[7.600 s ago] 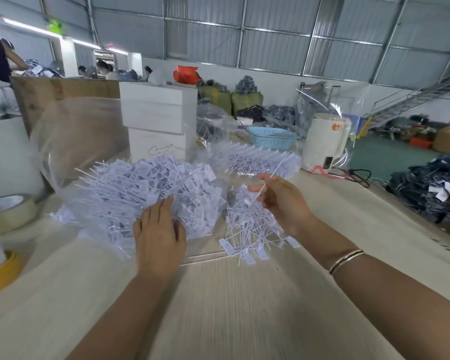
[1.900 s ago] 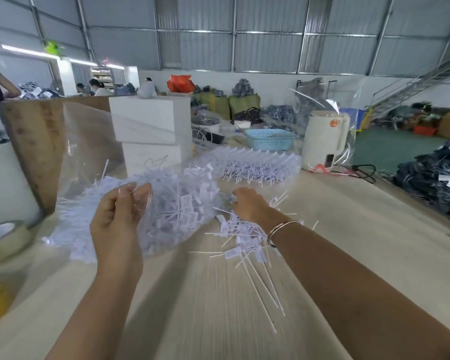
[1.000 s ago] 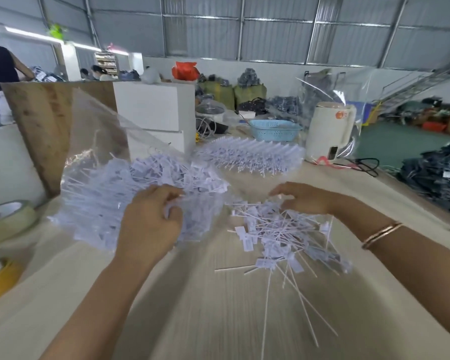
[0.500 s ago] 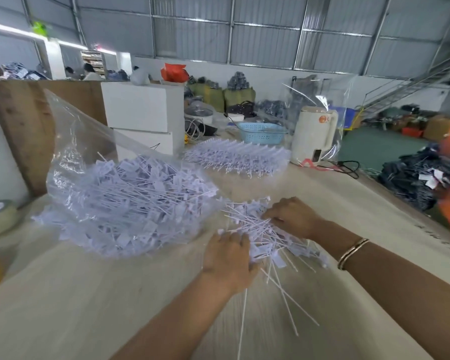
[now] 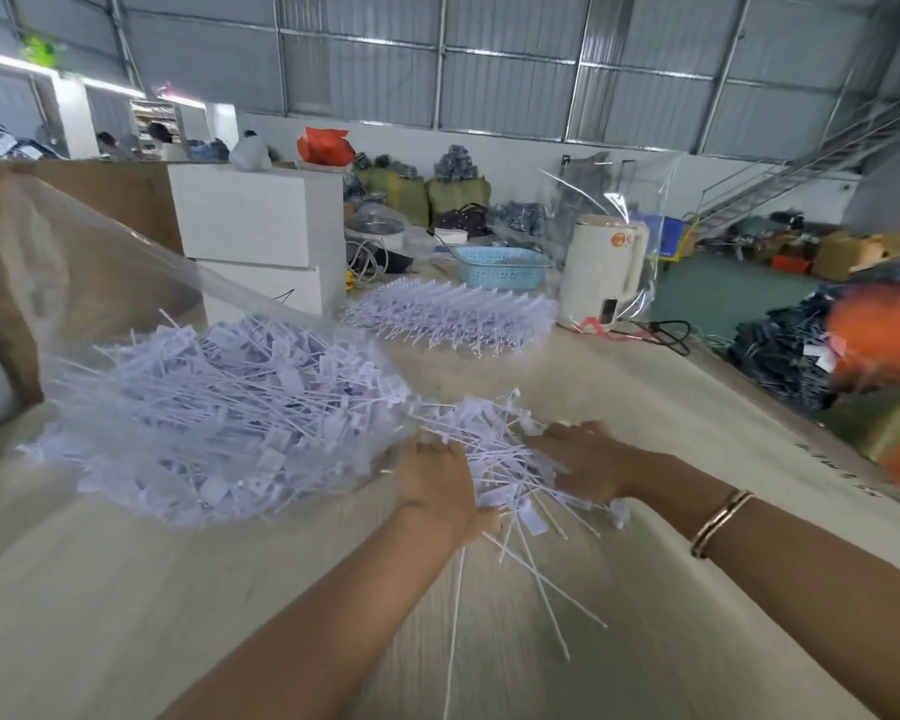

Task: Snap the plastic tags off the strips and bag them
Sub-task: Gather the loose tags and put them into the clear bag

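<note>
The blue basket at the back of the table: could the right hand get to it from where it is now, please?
Probably, with a long stretch. The right hand rests on the loose tags; the blue basket sits far beyond, behind the tag strips, which it must pass over.

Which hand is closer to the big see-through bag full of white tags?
Left. The left hand sits right beside the clear plastic bag of white tags, at its mouth. The right hand is farther away, across the loose pile of white tags.
</note>
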The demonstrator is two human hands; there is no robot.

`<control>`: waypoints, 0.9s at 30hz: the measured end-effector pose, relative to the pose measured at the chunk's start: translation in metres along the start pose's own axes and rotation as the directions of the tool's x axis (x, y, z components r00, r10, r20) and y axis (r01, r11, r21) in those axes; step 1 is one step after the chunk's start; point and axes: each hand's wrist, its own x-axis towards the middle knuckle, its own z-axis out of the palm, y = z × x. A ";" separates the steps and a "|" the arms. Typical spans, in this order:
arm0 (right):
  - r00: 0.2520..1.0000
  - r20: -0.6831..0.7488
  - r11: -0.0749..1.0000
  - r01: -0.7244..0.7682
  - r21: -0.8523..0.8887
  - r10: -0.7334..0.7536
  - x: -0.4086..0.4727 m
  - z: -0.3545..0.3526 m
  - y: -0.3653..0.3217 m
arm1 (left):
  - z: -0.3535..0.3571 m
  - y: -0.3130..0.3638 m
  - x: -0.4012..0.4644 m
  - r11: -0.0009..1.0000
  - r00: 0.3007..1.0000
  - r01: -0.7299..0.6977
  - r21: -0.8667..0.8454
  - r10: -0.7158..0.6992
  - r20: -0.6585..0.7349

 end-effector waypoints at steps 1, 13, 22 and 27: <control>0.996 -0.083 0.998 0.015 -0.060 -0.020 0.002 0.003 -0.004 | 0.001 0.000 -0.002 0.999 0.999 0.032 -0.023 -0.032 -0.003; 0.879 -0.472 0.984 -0.025 -0.177 -0.062 -0.004 -0.042 0.004 | 0.014 -0.020 -0.010 0.926 0.984 0.179 -0.331 -0.168 0.061; 0.865 -0.502 0.995 -0.074 -0.066 0.030 -0.030 -0.048 0.029 | 0.010 -0.031 -0.008 0.934 0.983 0.174 -0.313 -0.145 0.112; 0.931 -0.366 0.996 -0.014 -0.090 -0.020 -0.027 -0.034 -0.003 | 0.003 -0.022 -0.014 0.903 0.990 0.138 -0.406 -0.114 0.084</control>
